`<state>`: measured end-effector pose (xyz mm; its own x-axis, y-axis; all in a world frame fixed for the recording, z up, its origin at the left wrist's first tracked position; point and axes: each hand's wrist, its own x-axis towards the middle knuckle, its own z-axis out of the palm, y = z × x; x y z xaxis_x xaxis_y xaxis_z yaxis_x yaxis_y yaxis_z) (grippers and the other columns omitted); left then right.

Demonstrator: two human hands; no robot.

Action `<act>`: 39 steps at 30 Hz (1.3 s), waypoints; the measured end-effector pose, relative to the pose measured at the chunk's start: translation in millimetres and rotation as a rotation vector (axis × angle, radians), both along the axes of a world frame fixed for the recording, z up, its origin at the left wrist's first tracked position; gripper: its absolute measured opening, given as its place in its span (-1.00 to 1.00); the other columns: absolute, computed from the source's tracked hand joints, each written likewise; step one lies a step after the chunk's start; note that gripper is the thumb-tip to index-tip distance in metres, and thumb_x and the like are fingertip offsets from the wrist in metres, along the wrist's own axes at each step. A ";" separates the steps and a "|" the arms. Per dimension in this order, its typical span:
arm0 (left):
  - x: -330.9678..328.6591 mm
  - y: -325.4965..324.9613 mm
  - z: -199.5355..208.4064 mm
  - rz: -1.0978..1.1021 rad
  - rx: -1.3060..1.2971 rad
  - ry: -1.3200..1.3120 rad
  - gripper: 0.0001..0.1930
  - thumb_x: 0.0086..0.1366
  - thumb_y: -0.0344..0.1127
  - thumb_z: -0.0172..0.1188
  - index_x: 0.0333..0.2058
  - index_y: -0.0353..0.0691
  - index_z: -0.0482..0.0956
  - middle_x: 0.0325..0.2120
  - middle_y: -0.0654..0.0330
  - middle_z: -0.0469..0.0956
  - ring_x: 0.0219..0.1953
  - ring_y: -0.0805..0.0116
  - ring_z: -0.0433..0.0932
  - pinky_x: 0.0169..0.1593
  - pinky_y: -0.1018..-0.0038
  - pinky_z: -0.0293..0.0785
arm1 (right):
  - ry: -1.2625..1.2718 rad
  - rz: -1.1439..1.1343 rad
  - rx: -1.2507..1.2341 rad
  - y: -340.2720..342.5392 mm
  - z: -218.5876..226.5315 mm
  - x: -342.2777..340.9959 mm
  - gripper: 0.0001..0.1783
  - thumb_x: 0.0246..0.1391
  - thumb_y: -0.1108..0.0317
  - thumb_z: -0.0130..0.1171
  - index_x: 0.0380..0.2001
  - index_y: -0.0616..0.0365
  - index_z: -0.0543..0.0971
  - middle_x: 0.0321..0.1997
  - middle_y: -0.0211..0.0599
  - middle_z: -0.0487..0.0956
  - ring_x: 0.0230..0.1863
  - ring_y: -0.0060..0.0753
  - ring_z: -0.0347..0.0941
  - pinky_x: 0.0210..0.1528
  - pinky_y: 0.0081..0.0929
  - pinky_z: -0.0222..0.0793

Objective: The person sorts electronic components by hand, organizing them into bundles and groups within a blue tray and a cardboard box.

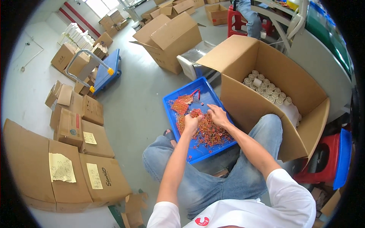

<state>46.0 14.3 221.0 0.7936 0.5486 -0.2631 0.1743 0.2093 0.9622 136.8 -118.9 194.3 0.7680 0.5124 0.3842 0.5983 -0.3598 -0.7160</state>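
A blue shallow tray (pixel 167 99) sits in front of me between my knees, with a loose pile of small red pieces with thin orange-yellow leads (pixel 213 133) in it. My left hand (pixel 192 122) is closed on a small clump of these red pieces (pixel 196 113) above the pile. To its right, my right hand (pixel 218 115) hovers over the pile's edge, index finger stretched out, with nothing visible in it. At the tray's far end lie a flatter orange-red batch (pixel 181 104) and a red-handled hand tool, seemingly pliers (pixel 197 93).
A large open carton (pixel 243 102) holding white cylindrical rolls (pixel 270 90) stands close on my right. Beyond the tray is another open carton (pixel 167 41). Stacked boxes (pixel 93 152) and a blue platform cart (pixel 108 70) line the left. A person's leg (pixel 249 17) shows near a red stool (pixel 235 21).
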 end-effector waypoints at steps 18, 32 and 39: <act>10.7 -11.7 -10.5 -0.137 0.213 0.039 -0.84 0.10 -0.63 0.24 -0.30 -0.33 0.60 -0.36 0.24 0.60 -0.34 0.47 0.55 -0.26 0.45 0.50 | 0.340 0.042 0.139 2.1 30.9 -13.3 -0.80 -0.02 0.54 0.12 -0.28 0.26 0.62 -0.37 0.08 0.63 -0.26 0.00 0.61 -0.21 -0.20 0.48; 6.4 -7.2 -12.1 -0.174 -0.051 0.141 -0.81 0.07 -0.62 0.25 -0.29 -0.33 0.60 -0.38 0.21 0.58 -0.36 0.42 0.54 -0.25 0.40 0.49 | 0.016 0.026 0.188 -3.4 33.0 -32.7 -0.81 -0.12 0.58 0.13 -0.35 0.30 0.61 -0.37 0.00 0.60 -0.30 0.01 0.57 -0.23 -0.25 0.48; 2.4 -7.1 -28.9 -0.168 0.715 0.063 -0.70 0.26 -0.36 0.08 -0.10 -0.40 0.33 -0.20 -0.32 0.53 -0.07 -0.29 0.49 -0.04 0.02 0.40 | 0.033 0.038 0.058 -2.1 29.4 -15.1 -0.59 -0.16 0.62 -0.02 -0.17 0.31 0.60 -0.07 0.12 0.57 0.00 0.04 0.51 0.11 -0.25 0.38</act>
<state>48.5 7.2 192.1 0.8771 0.4758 0.0660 0.2080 -0.5000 0.8407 121.6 -121.0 223.7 0.7610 0.5193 0.3888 0.5865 -0.2946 -0.7545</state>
